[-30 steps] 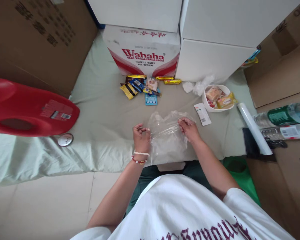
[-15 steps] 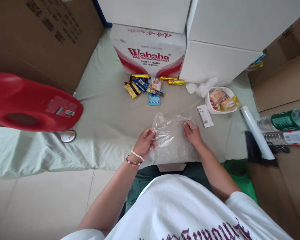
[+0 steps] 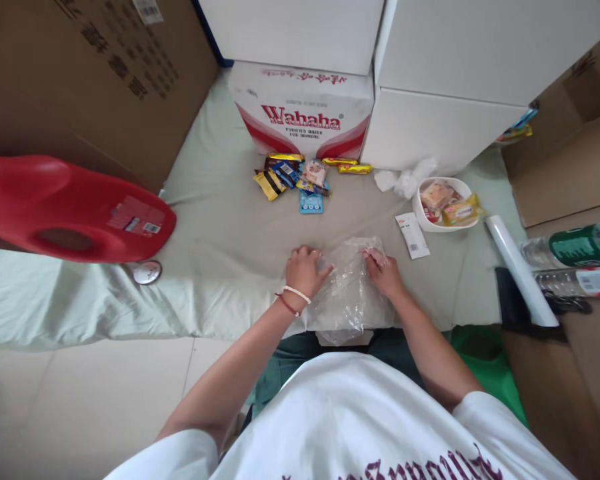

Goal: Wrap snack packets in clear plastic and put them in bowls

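Observation:
A clear plastic bag lies crumpled on the pale green cloth in front of me. My left hand grips the bag's left side, fingers curled round the film. My right hand pinches the bag's right upper edge. Both hands rest low on the cloth, close together, with the bag bunched between them. A bead bracelet and a red cord sit on my left wrist.
Several snack packets lie before a Wahaha carton. A white bowl holds wrapped snacks; a paper slip lies beside it. A red plastic jug is left, a white roll and water bottles right. Cardboard boxes surround the cloth.
Both hands have come closer together and lower onto the cloth, bunching the bag between them. The left hand went from a raised pinch to a grip on the bag's side.

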Demonstrator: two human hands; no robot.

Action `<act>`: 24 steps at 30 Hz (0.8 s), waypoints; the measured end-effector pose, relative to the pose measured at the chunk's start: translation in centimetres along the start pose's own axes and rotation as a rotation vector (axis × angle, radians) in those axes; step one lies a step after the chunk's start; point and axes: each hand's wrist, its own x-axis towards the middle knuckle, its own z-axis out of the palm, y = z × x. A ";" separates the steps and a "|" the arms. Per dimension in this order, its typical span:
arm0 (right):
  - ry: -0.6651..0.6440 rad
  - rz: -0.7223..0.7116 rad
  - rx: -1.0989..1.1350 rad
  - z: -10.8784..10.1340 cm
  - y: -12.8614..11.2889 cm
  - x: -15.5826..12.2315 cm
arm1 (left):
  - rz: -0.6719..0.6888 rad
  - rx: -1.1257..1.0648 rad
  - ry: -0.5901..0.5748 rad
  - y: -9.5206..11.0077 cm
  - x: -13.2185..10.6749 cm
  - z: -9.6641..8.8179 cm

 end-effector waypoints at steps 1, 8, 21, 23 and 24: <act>0.014 0.006 0.001 0.0 0.1 -0.1 | -0.028 -0.033 0.025 0.1 0.4 0.3; 0.075 -0.033 -0.128 0.6 0.7 0.7 | -0.266 -0.262 0.188 -2.8 5.1 -0.2; 0.052 0.034 -0.272 3.6 -0.1 5.6 | 0.199 -0.080 0.297 1.1 0.4 -3.5; 0.036 0.047 -0.256 3.5 -0.2 5.5 | 0.341 0.020 0.077 0.6 -1.0 -1.5; 0.021 0.050 -0.250 3.3 -0.3 5.6 | 0.349 0.072 0.002 -0.1 -1.4 -0.5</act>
